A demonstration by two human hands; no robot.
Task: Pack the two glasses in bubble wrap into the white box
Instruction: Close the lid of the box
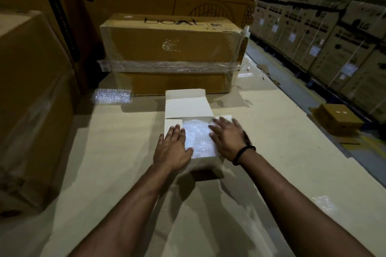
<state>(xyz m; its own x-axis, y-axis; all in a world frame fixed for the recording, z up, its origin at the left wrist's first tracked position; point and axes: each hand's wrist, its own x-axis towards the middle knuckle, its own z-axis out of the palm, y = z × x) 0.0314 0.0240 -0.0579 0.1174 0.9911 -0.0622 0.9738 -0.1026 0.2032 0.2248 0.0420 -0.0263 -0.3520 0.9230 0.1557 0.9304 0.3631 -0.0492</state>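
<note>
White box point(188, 104), bubble wrap point(198, 135) inside, left grip point(172, 148) and right grip point(226, 137) flat, straight-fingered, on its flaps.

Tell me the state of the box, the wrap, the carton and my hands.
white box: open, lid flap up.
bubble-wrapped bundle: inside the box, uncovered.
left hand: flat on the left side flap.
right hand: open, blurred, at the box's right edge.
brown carton: closed, banded with clear film.

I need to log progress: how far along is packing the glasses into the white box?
Done: bubble wrap sits inside the white box; glasses can't be counted. In hand: left hand and right hand lie flat on the side flaps. Left: lid flap stands open.
</note>
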